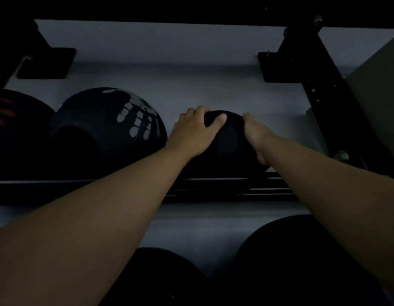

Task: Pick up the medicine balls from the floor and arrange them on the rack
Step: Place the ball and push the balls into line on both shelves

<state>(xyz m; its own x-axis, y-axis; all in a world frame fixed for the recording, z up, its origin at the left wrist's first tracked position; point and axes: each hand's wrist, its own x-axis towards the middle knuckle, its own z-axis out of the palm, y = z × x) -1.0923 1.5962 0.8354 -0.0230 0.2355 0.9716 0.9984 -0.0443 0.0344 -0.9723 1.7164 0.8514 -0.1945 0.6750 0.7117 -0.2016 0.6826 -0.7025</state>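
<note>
Closest to the camera, two dark round shapes point(302, 261) sit low down in front of the rack. They may be more balls, but it is too dark to tell.

Past them runs the front rail point(213, 188) of the rack. Both bare arms reach over this rail.

Just behind the rail sits a small black medicine ball point(229, 140), held between two hands. The left hand point(194, 133) lies on the ball's top left side, with its fingers point(218, 120) spread and curled over the ball and the thumb on top. The right hand point(255, 138) presses flat on the ball's right side. Its fingers go down the far side, so I cannot tell if they are spread or together.

The ball looks heavy and firm, and I think it could roll. Two hands on opposite sides, a bit low, seem the safest way to hold it.

Touching the small ball's left side is a bigger black ball point(107, 127). It has a pale handprint picture point(138, 118) on it. No words can be read there. Farther left of that is another dark ball point(12, 129) with red stripes.

Behind the balls, a black rack post point(320, 80) stands on the grey floor point(169, 62).
</note>
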